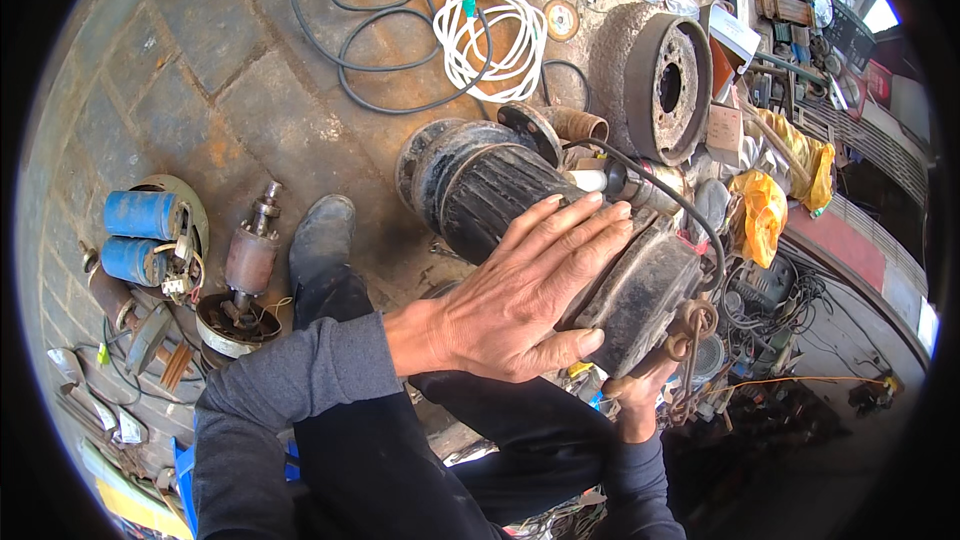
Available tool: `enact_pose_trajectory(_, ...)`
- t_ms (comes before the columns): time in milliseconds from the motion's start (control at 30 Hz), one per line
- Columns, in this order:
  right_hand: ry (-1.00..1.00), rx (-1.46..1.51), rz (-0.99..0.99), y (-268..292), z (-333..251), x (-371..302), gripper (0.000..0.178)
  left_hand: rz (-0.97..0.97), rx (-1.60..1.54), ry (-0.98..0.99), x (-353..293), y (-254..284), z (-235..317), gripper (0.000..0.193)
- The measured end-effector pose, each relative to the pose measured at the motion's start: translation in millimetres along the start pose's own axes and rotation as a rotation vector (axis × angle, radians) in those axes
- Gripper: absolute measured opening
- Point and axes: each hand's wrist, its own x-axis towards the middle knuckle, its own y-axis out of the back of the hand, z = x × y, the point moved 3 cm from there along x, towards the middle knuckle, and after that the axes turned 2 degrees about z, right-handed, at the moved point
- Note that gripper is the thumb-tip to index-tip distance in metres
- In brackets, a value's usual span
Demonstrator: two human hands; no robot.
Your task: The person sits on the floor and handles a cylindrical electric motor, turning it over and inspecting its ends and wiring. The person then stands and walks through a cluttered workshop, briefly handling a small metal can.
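Observation:
A black, ribbed pump motor (500,190) lies slanted across the middle, its wide end cap (655,290) toward the lower right. My left hand (525,290) rests on top of it near that cap, fingers stretched out and palm down. Under the cap's near edge, my right hand (645,390) curls against the motor, its fingertips partly hidden. Rusty chain links (692,330) hang beside the right hand. From the cap end a black cable (670,185) arches back over the motor. A round flange (530,130) with a short rusty pipe stub (578,126) sits at the motor's far side.
Beyond the motor lie a coiled white cable (505,40) and a looped black cable (350,65). A rusty wheel rim (655,85) stands at the far right. Left of my shoe (325,230) are a rotor (252,255) and blue cylinders (140,215). Yellow bags (762,210) and clutter fill the right.

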Motion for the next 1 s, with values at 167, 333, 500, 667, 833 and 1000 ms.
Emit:
enact_pose_trajectory(167, -0.039, 0.0, -0.01, 3.0, -4.4, -1.4, 0.161, 0.015, -0.008, -0.004, 0.0, -1.1, -0.9, 0.087)
enact_pose_trajectory(333, 0.027, -0.001, -0.106, 6.2, -7.2, 2.5, 0.153, 0.029, -0.015, -0.005, 0.6, -1.4, -0.4, 0.085)
enact_pose_trajectory(500, -0.026, -0.043, -0.014, 4.9, -3.5, 0.3, 0.161, 0.034, -0.019, -0.001, 0.8, -1.6, 0.1, 0.085)
enact_pose_trajectory(667, -0.041, -0.164, 0.009, 9.7, -5.1, 0.1, 0.169, 0.036, -0.022, -0.005, 0.4, -1.7, -1.4, 0.088)
enact_pose_trajectory(833, -0.009, -0.191, 0.016, 13.2, -4.4, 1.8, 0.169, 0.035, -0.022, -0.011, -0.8, -2.9, -1.4, 0.088)
enact_pose_trajectory(1000, -0.029, -0.194, -0.034, 10.5, -5.9, 4.7, 0.171, 0.051, -0.035, -0.011, -0.4, -4.2, -0.7, 0.089)
